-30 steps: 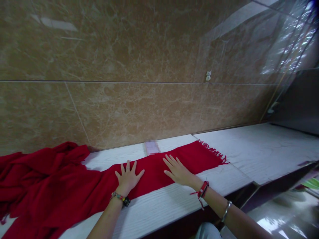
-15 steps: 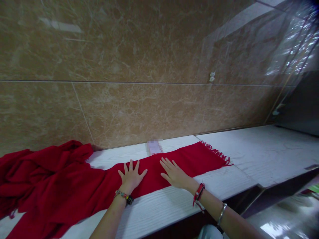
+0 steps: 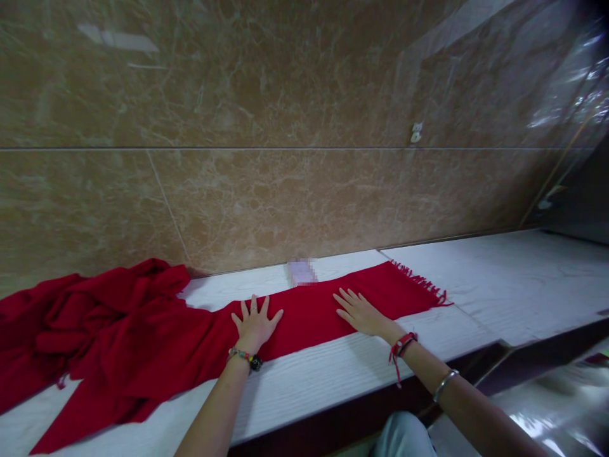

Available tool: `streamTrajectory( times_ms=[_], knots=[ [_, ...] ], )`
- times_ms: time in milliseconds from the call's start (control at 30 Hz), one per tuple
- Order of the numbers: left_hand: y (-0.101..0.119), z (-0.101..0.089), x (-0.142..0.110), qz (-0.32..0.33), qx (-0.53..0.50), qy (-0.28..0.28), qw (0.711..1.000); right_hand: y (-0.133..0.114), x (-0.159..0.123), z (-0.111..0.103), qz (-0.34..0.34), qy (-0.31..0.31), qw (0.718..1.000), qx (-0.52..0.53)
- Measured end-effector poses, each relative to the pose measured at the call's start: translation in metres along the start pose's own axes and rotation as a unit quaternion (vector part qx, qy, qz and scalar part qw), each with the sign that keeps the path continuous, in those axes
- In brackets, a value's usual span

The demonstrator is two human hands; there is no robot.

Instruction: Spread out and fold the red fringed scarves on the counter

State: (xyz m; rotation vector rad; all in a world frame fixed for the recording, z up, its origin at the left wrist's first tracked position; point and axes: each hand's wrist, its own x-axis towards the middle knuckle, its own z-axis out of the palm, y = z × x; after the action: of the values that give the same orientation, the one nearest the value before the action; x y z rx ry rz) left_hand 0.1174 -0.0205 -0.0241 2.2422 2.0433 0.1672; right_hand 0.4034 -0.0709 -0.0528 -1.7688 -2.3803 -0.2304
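A long red scarf (image 3: 304,317) lies along the white counter, its fringed end pointing right. Between my hands and toward the fringe the cloth is flat; on the left it is bunched in a loose, wrinkled heap. My left hand (image 3: 255,325) rests on the scarf with its fingers spread, near where the folds begin. Farther right, my right hand (image 3: 364,313) lies flat on the smooth part with fingers stretched out. Neither hand grips the cloth.
The white wood-grain counter (image 3: 504,279) runs along a brown marble-tiled wall (image 3: 285,203). A small pale purple, blurred-out item (image 3: 302,272) lies behind the scarf. A wall socket (image 3: 416,132) is above. A dark bulky object (image 3: 571,209) stands at the far right.
My right hand has slid right along the scarf, toward the fringe, widening the gap between my hands. My left hand stays on the same part of the cloth. The view has shifted slightly.
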Motion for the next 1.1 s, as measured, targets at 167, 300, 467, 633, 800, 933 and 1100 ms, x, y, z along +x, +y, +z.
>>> streamTrajectory(
  times_ms=[167,300,467,633,800,933,1100],
  knots=[
    [-0.002,0.004,0.002,0.0,0.007,0.016,1.0,0.008,-0.003,0.001,0.01,-0.009,1.0,-0.023],
    [-0.002,0.005,0.003,0.001,0.013,0.02,1.0,0.0,-0.005,-0.013,-0.005,-0.016,1.0,-0.009],
    [-0.002,0.007,0.004,0.003,0.017,0.016,1.0,-0.043,-0.002,-0.033,-0.021,0.002,0.998,0.062],
    [-0.002,0.003,0.002,0.007,0.012,0.009,1.0,-0.074,0.002,-0.029,-0.079,-0.04,0.992,0.095],
    [-0.001,0.001,-0.001,0.011,0.009,-0.001,1.0,-0.076,0.002,-0.025,-0.082,-0.051,0.992,0.087],
    [-0.002,0.003,0.0,0.01,0.01,0.006,1.0,-0.092,0.007,-0.03,-0.073,-0.038,0.992,0.101],
    [-0.002,0.004,-0.001,0.014,0.013,0.006,1.0,-0.112,0.011,-0.03,-0.098,-0.051,0.987,0.116]
  ],
)
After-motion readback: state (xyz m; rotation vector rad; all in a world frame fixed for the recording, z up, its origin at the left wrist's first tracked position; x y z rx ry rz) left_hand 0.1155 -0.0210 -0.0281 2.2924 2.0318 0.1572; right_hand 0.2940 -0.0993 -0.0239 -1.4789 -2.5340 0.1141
